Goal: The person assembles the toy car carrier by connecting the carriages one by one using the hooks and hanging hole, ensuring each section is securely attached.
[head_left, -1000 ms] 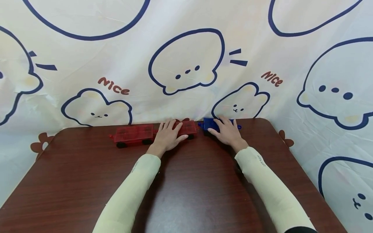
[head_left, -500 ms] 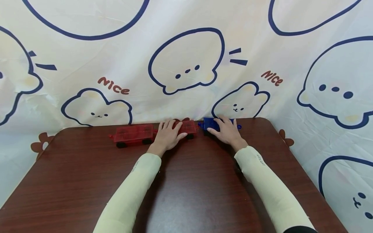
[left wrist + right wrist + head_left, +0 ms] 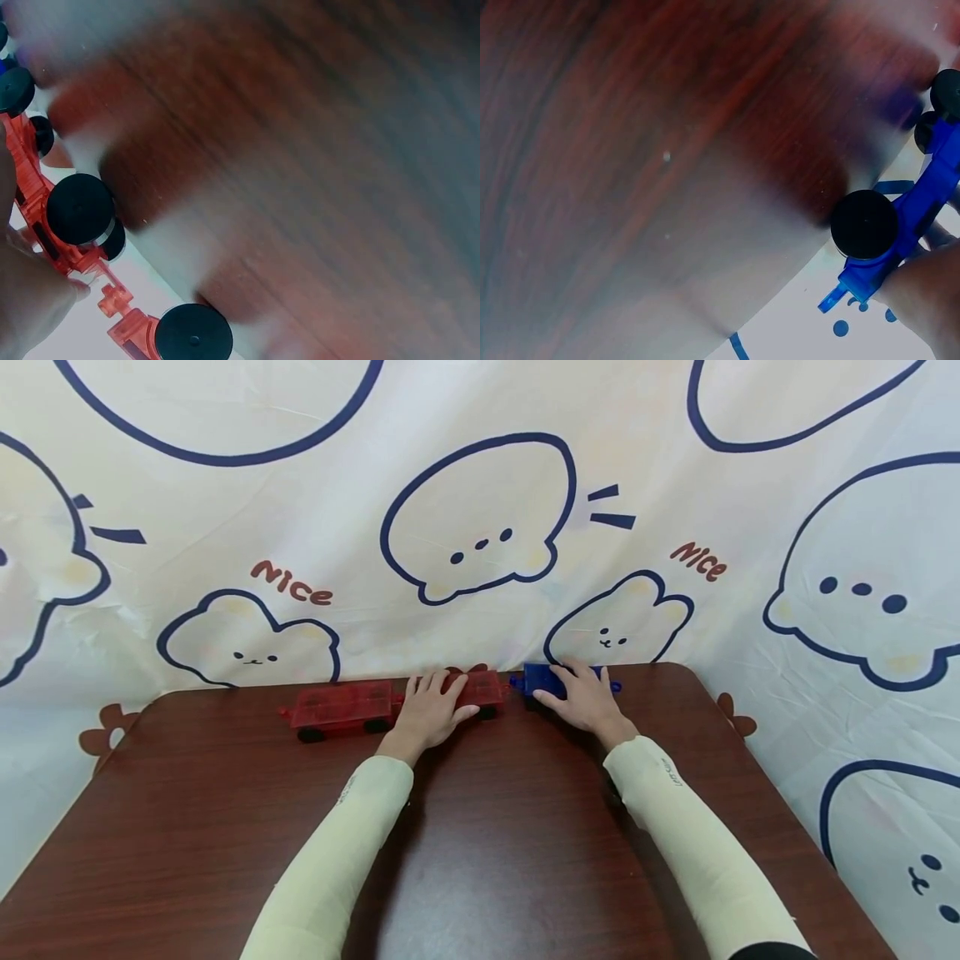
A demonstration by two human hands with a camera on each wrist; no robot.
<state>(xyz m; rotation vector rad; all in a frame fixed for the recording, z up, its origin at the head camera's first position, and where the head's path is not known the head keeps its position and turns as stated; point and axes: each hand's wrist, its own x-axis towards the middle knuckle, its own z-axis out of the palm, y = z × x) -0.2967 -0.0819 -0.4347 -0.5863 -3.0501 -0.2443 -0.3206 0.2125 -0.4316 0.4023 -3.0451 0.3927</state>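
Red translucent wagons [image 3: 390, 700] stand coupled along the far edge of the table [image 3: 480, 827], against the printed cloth [image 3: 480, 527]. Head view: left hand [image 3: 431, 710] lies over the right-hand red wagon, fingers curled round it; right hand [image 3: 585, 700] grips the blue wagon [image 3: 542, 679] near the far right corner, a small gap between blue and red.

Left wrist view: black wheels [image 3: 79, 210] and red coupling peg [image 3: 114, 298] visible; the fingers are mostly out of frame.

Right wrist view: blue wagon's hook [image 3: 840, 294] points free.

Judgement: coupling step in hand; next move calls for sliding blue hook squarely onto the red end.
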